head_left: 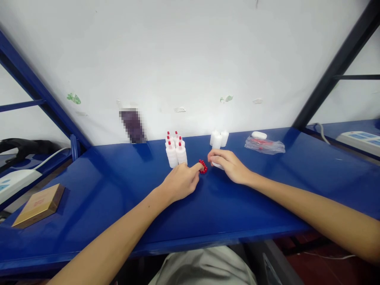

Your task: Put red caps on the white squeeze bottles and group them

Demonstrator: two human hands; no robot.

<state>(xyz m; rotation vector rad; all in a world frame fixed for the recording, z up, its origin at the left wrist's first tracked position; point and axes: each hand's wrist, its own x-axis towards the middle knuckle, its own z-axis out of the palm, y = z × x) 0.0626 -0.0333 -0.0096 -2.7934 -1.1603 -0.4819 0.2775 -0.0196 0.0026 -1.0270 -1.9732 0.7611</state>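
On the blue table, my left hand (183, 180) reaches to a small cluster of red caps (203, 167), its fingers closed at the cluster's left edge; whether a cap is between them is too small to tell. My right hand (231, 164) is closed round a white bottle (218, 165), mostly hidden by the fingers, to the right of the red caps. Several white bottles with red caps (177, 152) stand upright in a group just beyond my left hand. Behind my right hand stand several white bottles (217, 140) with no red tips showing.
A clear plastic bag (265, 145) with red pieces and a white oval object (259, 135) lie at the back right. The gold box (39, 205) is at the left. Blue table's front edge (208, 241) runs near my lap.
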